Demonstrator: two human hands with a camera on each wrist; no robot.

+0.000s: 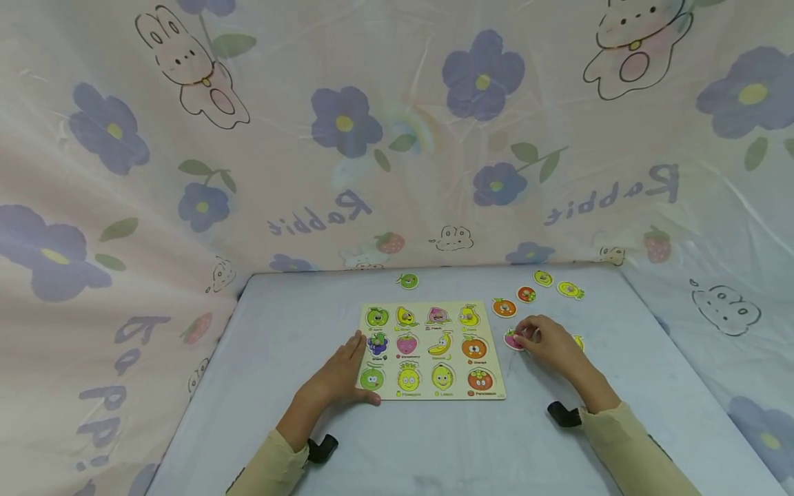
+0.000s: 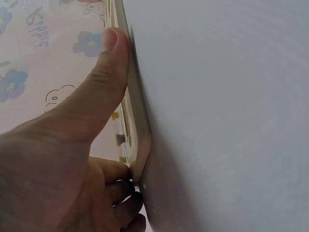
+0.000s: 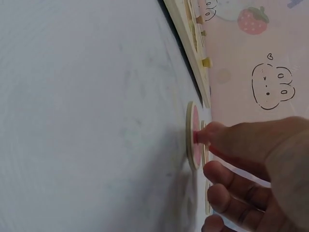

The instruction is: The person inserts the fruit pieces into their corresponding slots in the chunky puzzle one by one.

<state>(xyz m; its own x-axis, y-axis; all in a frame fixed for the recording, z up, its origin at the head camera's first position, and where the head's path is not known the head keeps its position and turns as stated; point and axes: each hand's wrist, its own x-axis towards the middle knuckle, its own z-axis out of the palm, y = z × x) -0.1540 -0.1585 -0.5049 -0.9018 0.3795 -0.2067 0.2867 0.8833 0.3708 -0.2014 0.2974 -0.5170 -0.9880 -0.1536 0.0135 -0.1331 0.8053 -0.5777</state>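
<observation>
1. The pink piece (image 1: pixel 513 339) was just right of the fruit board (image 1: pixel 419 397), apart from its right edge; whether it touched the table could not be told.
2. The right hand (image 1: pixel 546 342) pinched the piece's knob (image 3: pixel 199 137) between thumb and forefinger, its other fingers bent loosely.
3. The board lay flat, its fruit pictures set in three rows of four.
4. The left hand (image 1: pixel 338 370) held nothing up; its fingers lay extended along the board's left edge, the thumb spread along the near edge by the corner.
5. Farther right lay an orange piece (image 1: pixel 504 312), a red piece (image 1: pixel 526 294), a round yellow piece (image 1: pixel 542 278) and a pineapple piece (image 1: pixel 569 289); another yellow piece (image 1: pixel 579 341) was partly hidden behind the right hand.
6. A green piece (image 1: pixel 409 281) lay beyond the board's far edge.
7. Everything rested on a pale table (image 1: pixel 273 324), with a flowered curtain (image 1: pixel 409 62) at its far side.
</observation>
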